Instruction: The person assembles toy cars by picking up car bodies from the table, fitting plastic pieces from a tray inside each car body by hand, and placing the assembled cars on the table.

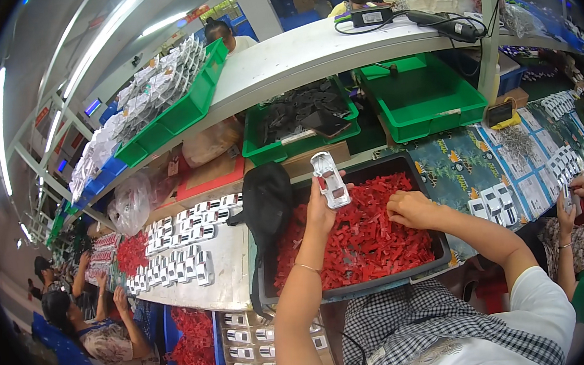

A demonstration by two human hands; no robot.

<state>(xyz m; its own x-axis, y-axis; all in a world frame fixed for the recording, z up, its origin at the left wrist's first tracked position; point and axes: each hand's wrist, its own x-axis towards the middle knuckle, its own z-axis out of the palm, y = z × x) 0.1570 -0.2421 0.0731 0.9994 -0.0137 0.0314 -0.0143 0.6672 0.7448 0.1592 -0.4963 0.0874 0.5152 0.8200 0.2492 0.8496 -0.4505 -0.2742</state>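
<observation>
My left hand [320, 209] holds up a white toy car body [338, 197], a shell with window openings, above the left part of a black tray [362, 284]. Small red plastic pieces [352, 246] fill that tray in a loose heap. Over the heap's right side is my right hand [412, 209], its fingers curled together and down among the red pieces. Whatever those fingers pinch is hidden.
Rows of white toy cars [175, 267] stand on the table at left, beside a black bag [268, 201]. Green bins [425, 127] sit behind the tray, under a white shelf [283, 66]. Co-workers sit left and right; more car bodies [494, 204] lie at right.
</observation>
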